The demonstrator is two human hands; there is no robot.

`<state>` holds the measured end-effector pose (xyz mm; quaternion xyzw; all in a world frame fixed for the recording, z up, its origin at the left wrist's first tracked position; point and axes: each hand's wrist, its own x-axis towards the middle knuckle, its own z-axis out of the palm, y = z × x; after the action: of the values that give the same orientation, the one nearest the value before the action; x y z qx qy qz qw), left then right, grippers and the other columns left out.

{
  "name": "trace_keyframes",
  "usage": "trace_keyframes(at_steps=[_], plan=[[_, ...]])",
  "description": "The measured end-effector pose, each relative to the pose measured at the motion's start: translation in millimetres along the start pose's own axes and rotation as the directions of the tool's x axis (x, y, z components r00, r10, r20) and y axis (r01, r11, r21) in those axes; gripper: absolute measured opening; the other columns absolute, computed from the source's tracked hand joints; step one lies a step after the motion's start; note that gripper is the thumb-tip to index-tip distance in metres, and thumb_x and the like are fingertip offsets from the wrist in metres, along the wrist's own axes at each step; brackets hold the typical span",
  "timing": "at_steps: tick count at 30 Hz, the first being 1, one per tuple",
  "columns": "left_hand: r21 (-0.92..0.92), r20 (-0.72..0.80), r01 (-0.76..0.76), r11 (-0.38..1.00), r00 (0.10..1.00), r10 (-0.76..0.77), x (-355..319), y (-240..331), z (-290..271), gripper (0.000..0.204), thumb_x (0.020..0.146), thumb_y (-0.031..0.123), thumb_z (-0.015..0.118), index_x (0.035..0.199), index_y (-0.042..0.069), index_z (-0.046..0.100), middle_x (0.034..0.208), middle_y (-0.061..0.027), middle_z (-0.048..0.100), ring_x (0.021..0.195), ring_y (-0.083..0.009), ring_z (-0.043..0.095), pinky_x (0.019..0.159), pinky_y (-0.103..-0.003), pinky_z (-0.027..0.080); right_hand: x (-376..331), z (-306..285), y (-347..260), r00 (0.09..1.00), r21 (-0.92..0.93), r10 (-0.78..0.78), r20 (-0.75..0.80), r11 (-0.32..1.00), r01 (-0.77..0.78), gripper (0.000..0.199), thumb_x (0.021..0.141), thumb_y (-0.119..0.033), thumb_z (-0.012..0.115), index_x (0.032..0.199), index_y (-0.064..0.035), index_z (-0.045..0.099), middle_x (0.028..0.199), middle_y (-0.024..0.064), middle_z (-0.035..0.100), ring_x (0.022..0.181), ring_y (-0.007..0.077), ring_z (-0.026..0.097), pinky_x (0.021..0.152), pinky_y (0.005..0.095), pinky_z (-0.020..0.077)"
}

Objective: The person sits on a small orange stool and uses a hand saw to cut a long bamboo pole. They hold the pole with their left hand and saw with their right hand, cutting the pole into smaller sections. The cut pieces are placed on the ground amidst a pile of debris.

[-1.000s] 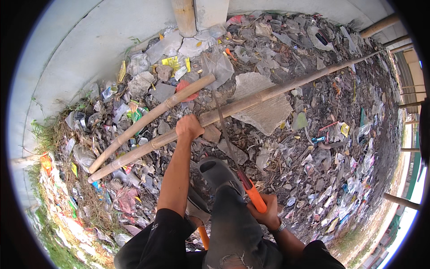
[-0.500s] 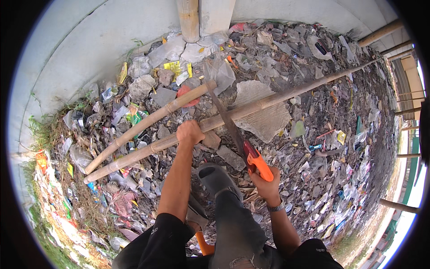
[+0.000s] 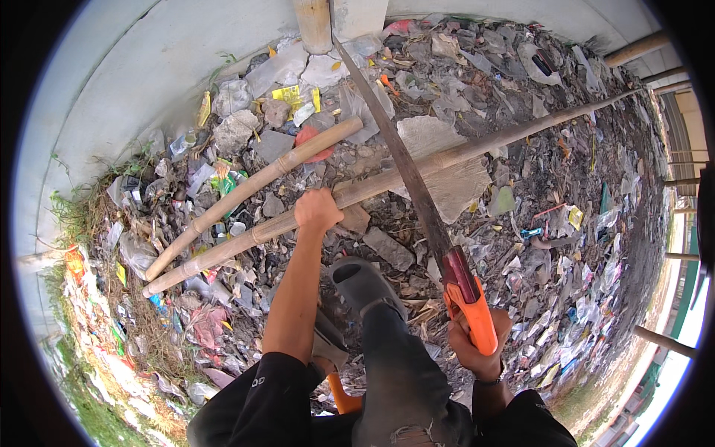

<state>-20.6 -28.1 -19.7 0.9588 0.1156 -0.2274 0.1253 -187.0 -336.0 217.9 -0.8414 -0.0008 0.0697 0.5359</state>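
Observation:
My left hand (image 3: 318, 209) is wrapped round a long bamboo pole (image 3: 275, 227), which runs from the lower left to the far right. In my right hand (image 3: 480, 344) is the orange handle of a hand saw (image 3: 414, 179). The saw's dark, stained blade slants up and left across the pole, to the right of my left hand; I cannot tell whether its teeth touch the bamboo. A shorter bamboo piece (image 3: 257, 192) lies beyond the long pole, their left ends close together. Under the long pole sits a flat, ridged concrete slab (image 3: 439, 182).
Rubble and plastic litter cover the ground. My grey clog (image 3: 365, 287) stands just below the pole. An orange object (image 3: 344, 395) shows beside my leg. A pale wall (image 3: 149, 67) curves round the far side, with an upright bamboo post (image 3: 313, 26) against it.
My right hand has drawn the saw back toward me and to the right, and its blade now shows at greater length. My left hand keeps its hold on the pole.

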Motion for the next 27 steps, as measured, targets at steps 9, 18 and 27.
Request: trace_keyframes(at_steps=[9,18,27], plan=[[0.002,-0.096,-0.02,1.0,0.995,0.02,-3.5,6.0,5.6,0.035,0.069,0.023,0.075,0.1,0.006,0.078,0.099,-0.0228,0.077,0.095,-0.0394,0.076,0.086,-0.047,0.062,-1.1,22.3,52.8,0.976,0.0,0.218,0.007,0.976,-0.218,0.018,0.08,-0.004,0.074,0.072,-0.004,0.058,0.061,-0.003,0.055,0.056,0.0029,0.049,0.052,0.0253,0.0431],[-0.02,-0.105,-0.045,0.999,0.994,0.042,0.3,0.4,8.8,0.035,0.071,0.022,0.069,0.099,0.004,0.078,0.097,-0.0242,0.076,0.092,-0.0412,0.075,0.085,-0.048,0.061,-12.3,43.1,62.5,0.955,-0.03,0.285,0.086,0.959,-0.283,0.016,0.081,-0.01,0.075,0.074,-0.0018,0.064,0.058,0.0035,0.059,0.052,0.0074,0.057,0.053,0.0288,0.0467],[-0.035,-0.112,-0.021,0.999,0.994,0.017,-1.6,7.3,3.6,0.032,0.071,0.02,0.068,0.097,0.004,0.078,0.099,-0.0241,0.077,0.093,-0.0419,0.076,0.085,-0.048,0.061,-22.5,49.0,65.0,0.952,-0.003,0.295,0.079,0.955,-0.296,0.014,0.082,-0.008,0.073,0.074,-0.0013,0.065,0.059,0.0034,0.062,0.055,0.007,0.06,0.053,0.0283,0.0471]])
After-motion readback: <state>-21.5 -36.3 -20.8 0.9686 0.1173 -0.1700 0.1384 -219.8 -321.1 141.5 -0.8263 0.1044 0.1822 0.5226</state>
